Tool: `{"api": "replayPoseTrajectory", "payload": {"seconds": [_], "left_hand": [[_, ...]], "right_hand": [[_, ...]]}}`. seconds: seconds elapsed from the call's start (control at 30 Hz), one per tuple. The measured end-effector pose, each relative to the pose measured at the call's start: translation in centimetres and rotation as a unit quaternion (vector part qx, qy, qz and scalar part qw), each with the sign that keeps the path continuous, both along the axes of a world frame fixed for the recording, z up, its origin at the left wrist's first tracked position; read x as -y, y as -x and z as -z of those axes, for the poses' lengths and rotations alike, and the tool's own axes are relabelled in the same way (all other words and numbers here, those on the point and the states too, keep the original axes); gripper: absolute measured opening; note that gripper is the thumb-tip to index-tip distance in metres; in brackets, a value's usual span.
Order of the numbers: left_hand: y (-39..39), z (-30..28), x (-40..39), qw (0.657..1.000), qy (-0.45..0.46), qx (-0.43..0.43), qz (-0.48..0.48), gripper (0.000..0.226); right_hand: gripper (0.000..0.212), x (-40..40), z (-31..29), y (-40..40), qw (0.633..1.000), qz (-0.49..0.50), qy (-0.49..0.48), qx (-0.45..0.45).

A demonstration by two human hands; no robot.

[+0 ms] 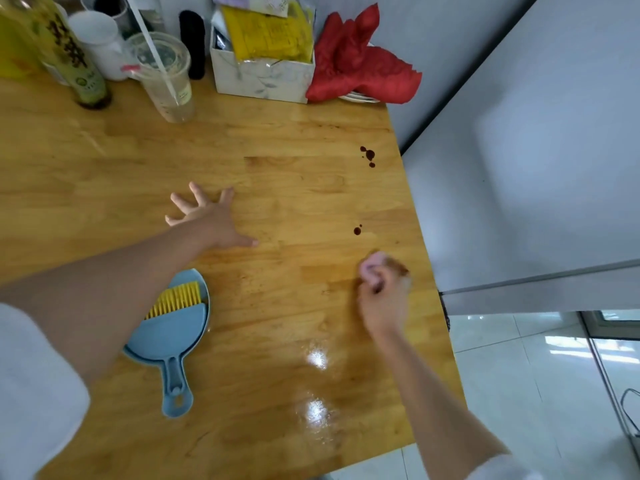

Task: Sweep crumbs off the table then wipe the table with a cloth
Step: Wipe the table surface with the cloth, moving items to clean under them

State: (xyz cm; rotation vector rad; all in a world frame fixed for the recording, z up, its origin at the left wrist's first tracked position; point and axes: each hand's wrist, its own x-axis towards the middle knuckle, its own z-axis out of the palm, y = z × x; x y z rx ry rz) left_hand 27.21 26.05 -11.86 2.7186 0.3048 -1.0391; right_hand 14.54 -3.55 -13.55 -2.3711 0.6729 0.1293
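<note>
My right hand (382,296) is closed around a small pinkish, brown-stained cloth (375,263) pressed on the wooden table (294,202) near its right edge. Dark brown drops (367,155) and a smaller dark spot (357,230) lie on the wood beyond that hand. My left hand (211,220) rests flat with fingers spread at the middle of the table. A blue dustpan (173,334) holding a yellow brush (178,299) lies under my left forearm, handle toward me. Wet shine shows on the wood nearer to me.
Along the back stand a green bottle (69,53), a white jar (100,43), a clear plastic cup (166,74) with a straw, a box (263,74) of yellow packets and a red cloth (360,60) on plates. A grey appliance (536,168) flanks the table's right edge.
</note>
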Motion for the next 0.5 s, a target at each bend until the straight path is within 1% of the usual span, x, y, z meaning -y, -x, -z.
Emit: {"api": "replayPoseTrajectory", "payload": {"seconds": [0.03,0.07,0.1,0.13,0.17,0.2,0.23,0.27,0.3,0.33,0.37,0.4,0.43,0.47,0.5], "left_hand": [[-0.1,0.0,0.0,1.0,0.001,-0.002,0.002,0.128],[0.0,-0.1,0.0,1.0,0.003,-0.004,0.002,0.128],[0.0,-0.2,-0.1,1.0,0.004,-0.005,0.002,0.128],[0.1,-0.3,-0.1,1.0,0.003,-0.006,0.004,0.128],[0.2,-0.3,-0.1,1.0,0.003,-0.006,0.008,0.128],[0.2,-0.2,0.0,1.0,0.003,-0.007,0.011,0.128],[0.3,0.0,0.0,1.0,0.003,-0.008,0.013,0.128],[0.3,0.1,0.0,1.0,0.004,-0.009,0.014,0.128],[0.4,0.2,-0.1,1.0,0.004,-0.011,0.015,0.129],[0.4,0.2,-0.1,1.0,0.004,-0.012,0.019,0.129],[0.3,0.2,0.0,1.0,0.003,-0.014,0.022,0.13],[0.2,0.1,0.0,1.0,0.002,-0.015,0.023,0.13],[0.1,0.1,-0.1,1.0,0.002,-0.016,0.022,0.13],[0.0,0.0,-0.1,1.0,0.002,-0.018,0.02,0.131],[0.1,-0.1,-0.2,1.0,0.001,-0.019,0.019,0.13]], "right_hand": [[0.018,-1.7,0.3,2.1,0.993,-0.118,0.003,-0.02],[0.016,-2.6,0.6,4.4,0.973,-0.225,0.007,-0.046],[0.016,-2.5,0.3,6.1,0.952,-0.3,0.008,-0.059],[0.015,-1.2,0.2,7.2,0.944,-0.325,0.008,-0.059],[0.015,0.8,-0.1,8.0,0.952,-0.301,0.011,-0.062],[0.018,3.0,-0.6,8.3,0.97,-0.231,0.009,-0.071],[0.022,5.4,-1.1,8.2,0.99,-0.119,0.004,-0.078],[0.025,7.5,-1.5,7.9,0.997,0.01,0.005,-0.072],[0.028,9.0,-1.7,7.7,0.99,0.129,0.003,-0.059],[0.03,9.3,-1.6,7.4,0.977,0.207,0.008,-0.045],[0.029,8.5,-1.3,7.0,0.972,0.233,0.007,-0.03],[0.026,6.4,-1.1,6.7,0.978,0.21,-0.004,-0.016],[0.021,3.4,-0.9,6.6,0.987,0.158,-0.034,-0.002],[0.018,0.0,-0.7,6.6,0.996,0.074,-0.052,0.012],[0.017,-3.1,-0.3,6.8,0.997,-0.039,-0.056,0.029]]}}
